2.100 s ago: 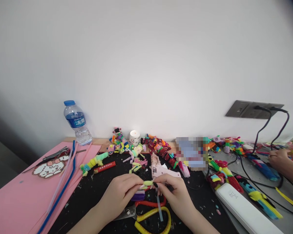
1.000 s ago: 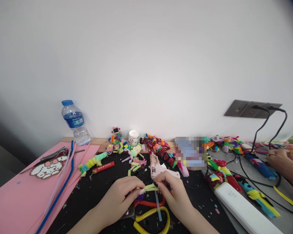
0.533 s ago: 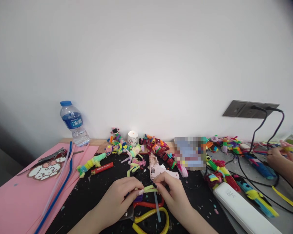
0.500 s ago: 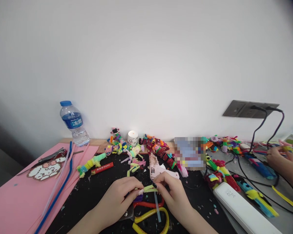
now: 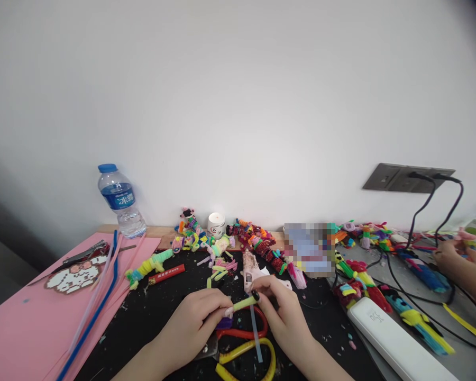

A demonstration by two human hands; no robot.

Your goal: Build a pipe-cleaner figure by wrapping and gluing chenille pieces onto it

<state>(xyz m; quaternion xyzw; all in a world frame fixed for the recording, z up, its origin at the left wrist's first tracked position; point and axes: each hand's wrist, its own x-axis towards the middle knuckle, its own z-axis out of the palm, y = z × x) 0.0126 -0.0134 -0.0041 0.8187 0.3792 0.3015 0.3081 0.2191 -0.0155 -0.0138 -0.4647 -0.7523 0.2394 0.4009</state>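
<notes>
Above the black work surface, a short pale yellow-green pipe cleaner piece (image 5: 243,304) spans the gap between my hands. My left hand (image 5: 198,323) pinches its left end between thumb and finger. At the other end, the fingertips of my right hand (image 5: 280,312) close on it. Beneath them lie scissors with red and yellow handles (image 5: 272,360), crossed by a translucent glue stick (image 5: 256,336). Something purple (image 5: 223,324), partly hidden, sits by my left fingers. A glue gun (image 5: 253,275) rests just beyond my right hand. Several cut pipe cleaner bits (image 5: 218,271) lie farther back.
Pink sheets (image 5: 31,312) carry long pipe cleaners (image 5: 99,312) on the left. A water bottle (image 5: 121,198) stands by the wall. Colourful pipe cleaner figures (image 5: 257,241) line the back. On the right are a white power bank (image 5: 396,338), black cables (image 5: 420,206) and another person's hand (image 5: 464,264).
The yellow-green strip showed as two lengths side by side between my hands and now shows as one, slanting up to the right. My right fingers have shifted slightly.
</notes>
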